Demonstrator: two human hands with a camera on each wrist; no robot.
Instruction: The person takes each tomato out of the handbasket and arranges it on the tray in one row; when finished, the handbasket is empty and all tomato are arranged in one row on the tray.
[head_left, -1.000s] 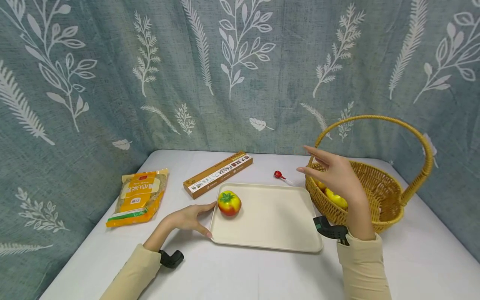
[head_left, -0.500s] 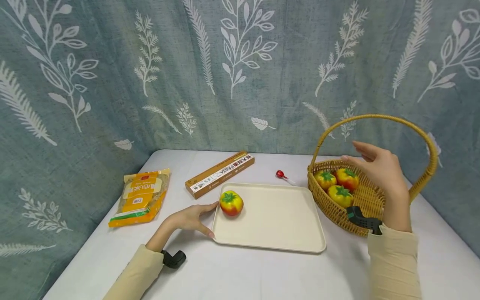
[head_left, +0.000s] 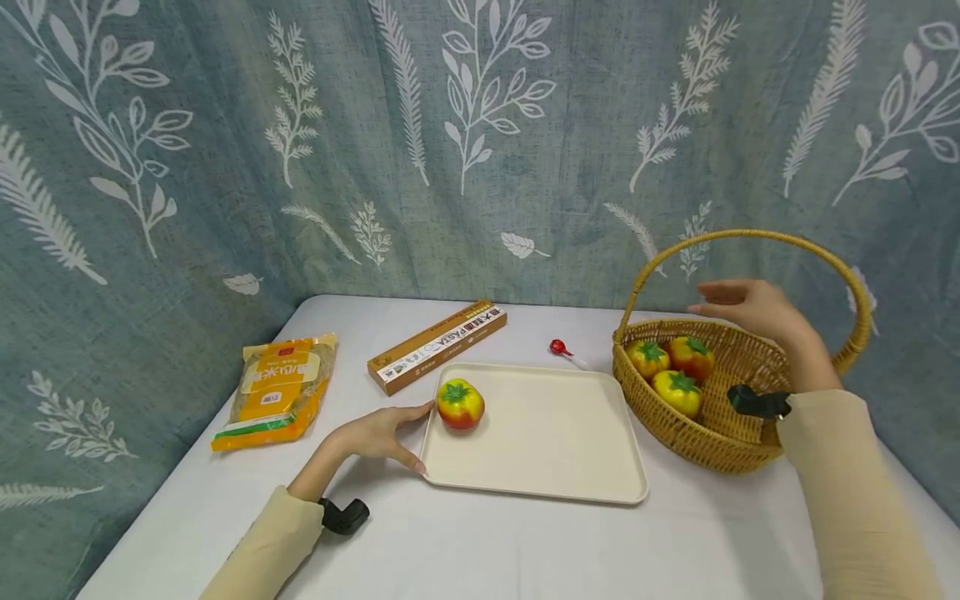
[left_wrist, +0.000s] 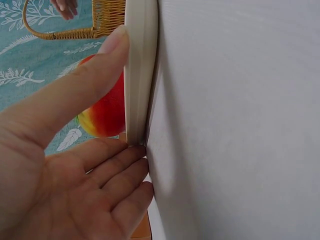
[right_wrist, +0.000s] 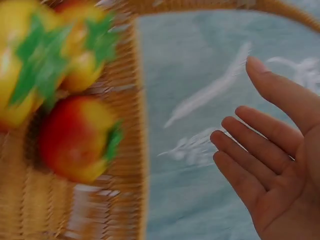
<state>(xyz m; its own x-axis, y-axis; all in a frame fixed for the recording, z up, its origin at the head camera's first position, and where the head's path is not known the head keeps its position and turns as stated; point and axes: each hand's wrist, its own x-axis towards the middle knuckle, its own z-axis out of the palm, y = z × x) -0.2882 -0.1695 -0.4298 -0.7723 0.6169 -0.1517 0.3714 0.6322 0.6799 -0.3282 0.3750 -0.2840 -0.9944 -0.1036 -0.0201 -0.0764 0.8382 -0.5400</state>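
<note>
My left hand (head_left: 380, 435) rests on the table at the left end of a cream tray (head_left: 551, 437). Its thumb tip touches the rim near the front corner, and its fairly straight fingers reach the tray's edge, as the left wrist view also shows. On the tray's left part sits a red-and-yellow tomato-like fruit (head_left: 460, 405) with a green leafy top. Over the back right of a wicker basket (head_left: 731, 450), under its arched handle, my right hand (head_left: 757, 310) is raised with nothing in it. Several similar fruits (head_left: 677, 393) lie in the basket's left part.
A brown pasta box (head_left: 437, 347) lies behind the tray, and a red lollipop (head_left: 558, 347) lies to its back right. An orange grain bag (head_left: 277, 392) is at the table's left. A patterned blue-green curtain (head_left: 450, 150) hangs behind the table.
My right hand has moved right, from above the basket's left side to its back right, uncovering the fruits inside. My left hand and the tray keep their places.
</note>
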